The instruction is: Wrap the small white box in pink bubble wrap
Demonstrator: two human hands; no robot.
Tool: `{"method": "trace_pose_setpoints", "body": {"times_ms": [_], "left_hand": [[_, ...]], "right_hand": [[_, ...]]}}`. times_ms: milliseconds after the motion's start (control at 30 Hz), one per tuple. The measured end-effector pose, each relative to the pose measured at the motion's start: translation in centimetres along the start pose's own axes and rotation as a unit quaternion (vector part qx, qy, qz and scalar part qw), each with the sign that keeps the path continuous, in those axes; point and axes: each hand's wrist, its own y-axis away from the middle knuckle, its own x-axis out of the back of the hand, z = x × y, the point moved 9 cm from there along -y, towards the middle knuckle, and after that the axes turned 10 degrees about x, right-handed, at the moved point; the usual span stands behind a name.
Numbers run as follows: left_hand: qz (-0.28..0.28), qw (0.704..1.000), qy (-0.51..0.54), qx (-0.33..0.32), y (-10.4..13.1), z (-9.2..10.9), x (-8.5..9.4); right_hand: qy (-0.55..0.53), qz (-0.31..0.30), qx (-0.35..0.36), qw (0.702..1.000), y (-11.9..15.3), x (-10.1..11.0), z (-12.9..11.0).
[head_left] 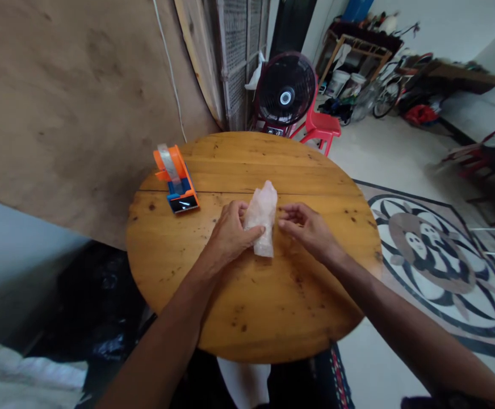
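Bundle: pale, semi-clear, apparently wrapped in plastic; at about the middle of the round table, long axis pointing roughly toward the far side; far end rumpled and uneven, near end squared off; flat on the wood or slightly lifted, cannot tell; contents not readable through the layers
Left hand: at the left side of the bundle; thumb laid across the near part, fingers at the left edge and partly hidden; bundle pinched, lightly by appearance
Right hand: just beside the right edge, a narrow gap between; fingers half curled, thumb and fingertips spread with nothing in the grip
Step, as judged: steadying the bundle; left side secured, right side free
Thumb pressure: firm enough to prevent slipping or springing open; not hard enough to crush
Right edge: best met with flat fingertips along its length, not poked at one spot; smooth outward from the left thumb to avoid bunched slack
Far end: loosest-looking part; worth flattening gently while holding the near part
Dispenser: orange and blue, clear tape mounted; on the far left of the table, well apart from both hands
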Motion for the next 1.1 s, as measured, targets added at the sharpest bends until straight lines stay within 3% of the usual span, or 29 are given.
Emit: {"method": "trace_pose_setpoints", "body": {"times_ms": [67, 200, 267, 367, 500, 600, 733, 867, 967, 1100], "left_hand": [[0.012, 0.999, -0.045, 0.005, 0.2, 0.1, 0.3], [-0.005, 0.997, -0.078, 0.001, 0.4, 0.3, 0.0], [-0.009, 0.997, -0.071, -0.001, 0.4, 0.4, -0.1], [-0.026, 0.999, -0.04, -0.009, 0.3, 0.6, 0.1], [-0.105, 0.994, -0.001, -0.034, 0.8, 1.3, 0.3], [-0.142, 0.986, -0.05, -0.072, 1.9, 2.4, 0.4], [-0.087, 0.983, -0.124, -0.106, 3.5, 3.6, 0.7], [0.012, 0.99, -0.12, -0.068, 4.7, 3.1, 1.1], [0.06, 0.989, -0.111, -0.076, 5.5, 3.2, 1.0], [0.066, 0.995, -0.06, -0.036, 5.7, 2.8, 0.9]], "right_hand": [[0.11, -0.004, 0.089, 0.99, 1.8, 0.1, -1.9], [0.251, -0.086, 0.205, 0.942, 4.8, -3.3, -4.4], [0.282, -0.073, 0.223, 0.93, 4.9, -4.1, -4.8], [0.26, -0.024, 0.236, 0.936, 4.2, -4.1, -5.0], [0.205, 0.015, 0.195, 0.959, 3.6, -3.1, -4.3], [0.178, 0.027, 0.171, 0.969, 3.7, -2.7, -4.0], [0.155, 0.023, 0.157, 0.975, 3.5, -2.4, -3.7], [0.126, -0.002, 0.134, 0.983, 3.4, -2.1, -3.1], [0.128, -0.007, 0.146, 0.981, 3.6, -1.9, -3.4], [0.189, -0.012, 0.158, 0.969, 4.1, -1.8, -3.9]]}}
